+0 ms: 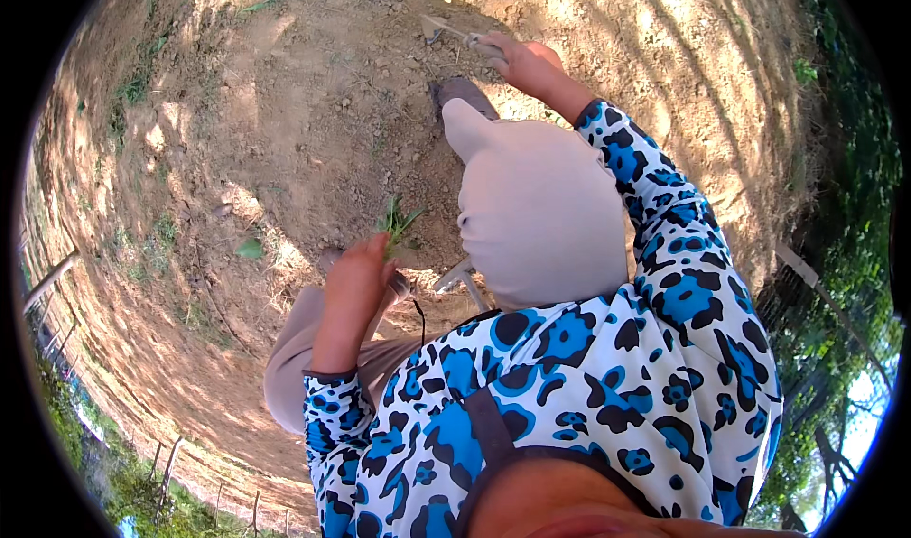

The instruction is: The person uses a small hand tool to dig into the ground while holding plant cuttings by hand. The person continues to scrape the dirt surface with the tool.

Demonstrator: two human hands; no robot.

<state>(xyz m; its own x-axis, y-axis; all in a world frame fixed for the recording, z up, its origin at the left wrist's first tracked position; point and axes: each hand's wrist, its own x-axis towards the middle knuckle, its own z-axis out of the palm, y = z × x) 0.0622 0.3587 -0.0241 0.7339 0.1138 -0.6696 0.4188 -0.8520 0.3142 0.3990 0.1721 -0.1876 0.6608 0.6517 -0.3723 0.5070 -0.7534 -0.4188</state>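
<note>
My left hand (359, 271) is closed around a small tuft of green weeds (395, 219), whose narrow leaves stick out past the fingers. It is held in front of my bent left knee (292, 374). Farther forward and to the right, my right hand (518, 57) grips the pale handle of a small hand digging tool (455, 30). A thin shaft runs from the handle to a flat blade at the soil; the blade's exact shape is hard to make out. Dry, crumbly brown soil (320, 132) spreads before me.
My right shoe (462, 97) rests on the soil near the tool. A pale, leg-like object (459, 282), partly hidden, shows between my legs. One green leaf (249, 248) lies at left. Grass tufts (135, 86), a wooden post (51, 282) and leafy bushes (861, 146) stand farther out.
</note>
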